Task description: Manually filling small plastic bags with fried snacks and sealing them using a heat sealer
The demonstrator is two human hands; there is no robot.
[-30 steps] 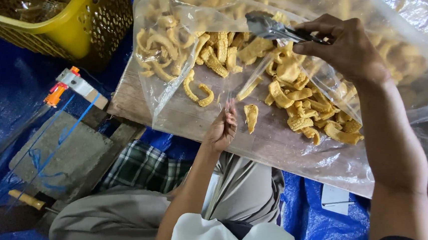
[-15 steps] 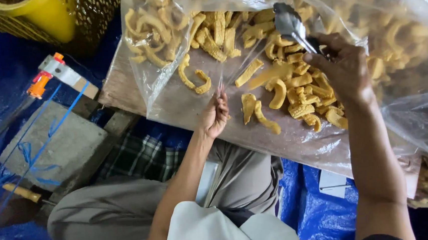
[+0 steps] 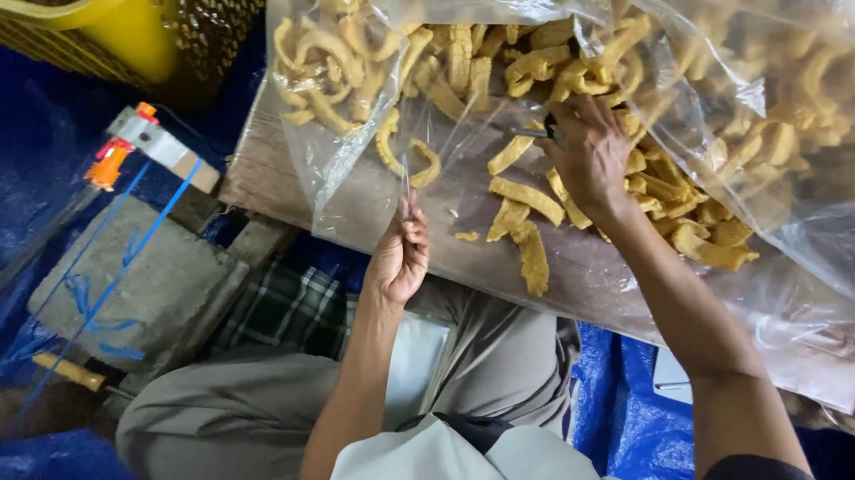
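Up close, both hands grip — left hand (image 3: pixel 399 257) pinches clear bag (image 3: pixel 422 160), right hand (image 3: pixel 590 153) closes on tongs (image 3: pixel 538 134).

Clear plastic bag (image 3: pixel 364 189): thin film, glossy, crinkled, catching glare. Crackers (image 3: pixel 530 198) inside: yellow, ridged, rough, dry matt. Surface (image 3: pixel 272 171) under the bag: bare wood board, worn, matt. Tongs (image 3: pixel 538 134) in the right hand (image 3: pixel 592 153): dark metal, mostly hidden. Left hand (image 3: pixel 401 257) pinches the film edge. Basket (image 3: pixel 122 31): yellow hard plastic, perforated, slight sheen. Tarp (image 3: pixel 0 150): blue woven plastic, shiny. Block (image 3: pixel 139 280): grey concrete, rough, matt. Blue strap (image 3: pixel 160 214): smooth plastic. Plaid cloth (image 3: pixel 282 315): soft woven. Trousers (image 3: pixel 230 424): plain matt fabric.
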